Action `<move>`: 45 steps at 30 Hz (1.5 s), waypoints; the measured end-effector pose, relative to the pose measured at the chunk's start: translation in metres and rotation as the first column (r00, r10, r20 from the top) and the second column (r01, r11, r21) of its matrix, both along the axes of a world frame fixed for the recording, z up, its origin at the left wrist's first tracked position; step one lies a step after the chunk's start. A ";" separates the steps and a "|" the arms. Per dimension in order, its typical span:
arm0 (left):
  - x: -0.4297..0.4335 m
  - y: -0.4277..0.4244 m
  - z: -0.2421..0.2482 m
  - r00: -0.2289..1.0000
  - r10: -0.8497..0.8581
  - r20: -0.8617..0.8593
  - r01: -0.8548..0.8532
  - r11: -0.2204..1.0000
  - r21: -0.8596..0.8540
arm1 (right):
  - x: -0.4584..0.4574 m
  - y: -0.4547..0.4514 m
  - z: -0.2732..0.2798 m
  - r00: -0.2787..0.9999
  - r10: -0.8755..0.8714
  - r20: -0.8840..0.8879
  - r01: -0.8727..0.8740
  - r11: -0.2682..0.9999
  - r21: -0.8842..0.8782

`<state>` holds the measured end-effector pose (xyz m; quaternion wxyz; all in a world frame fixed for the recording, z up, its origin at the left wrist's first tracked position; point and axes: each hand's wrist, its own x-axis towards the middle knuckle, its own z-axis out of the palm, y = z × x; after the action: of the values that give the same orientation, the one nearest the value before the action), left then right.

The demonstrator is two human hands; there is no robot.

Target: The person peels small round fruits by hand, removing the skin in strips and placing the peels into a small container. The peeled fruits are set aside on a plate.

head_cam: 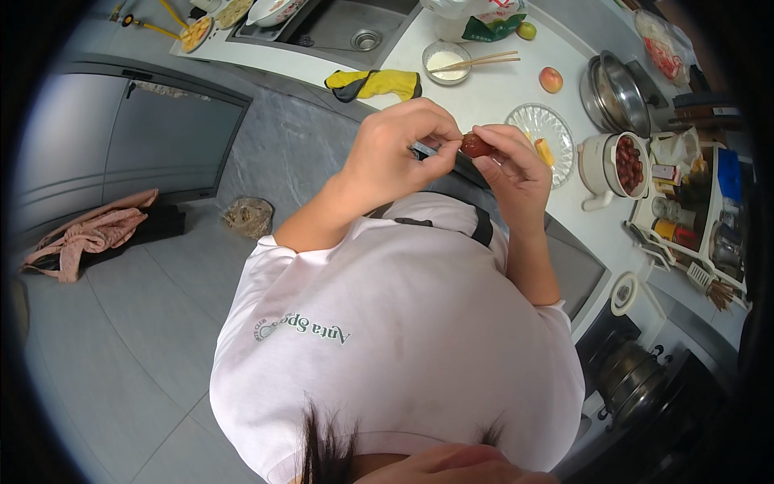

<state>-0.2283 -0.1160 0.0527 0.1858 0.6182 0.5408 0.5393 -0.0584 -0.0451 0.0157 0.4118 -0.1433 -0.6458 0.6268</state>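
Observation:
A dark red, wrinkled jujube (476,146) is held in front of my body, over the counter's front edge. My right hand (514,166) grips it between thumb and fingers. The thumb and index finger of my left hand (405,142) pinch at its left end. Something small and grey shows through the gap in my left fingers; whether it is held or lies behind, I cannot tell. To the right of my right hand, a clear ribbed glass plate (559,136) bears a yellowish food piece (544,151). Beyond it, a white pot-like container (595,163) holds many red jujubes (629,166).
On the white counter (490,91) are a bowl of white contents (444,60) with chopsticks, a yellow-and-grey glove (381,83), an apple (551,79) and metal bowls (617,91). A sink (344,30) lies at the top, a rack (683,199) and steel pot (632,375) at right.

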 end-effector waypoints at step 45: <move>0.002 -0.029 -0.006 0.950 -0.093 0.299 0.204 0.910 -0.362 | 0.006 -0.029 -0.014 0.979 0.182 -0.095 -0.202 0.941 -0.272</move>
<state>-0.2264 -0.1447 0.0463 0.4188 0.5277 0.5569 0.4859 -0.0522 -0.0740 0.0013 0.3461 -0.1148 -0.5468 0.7536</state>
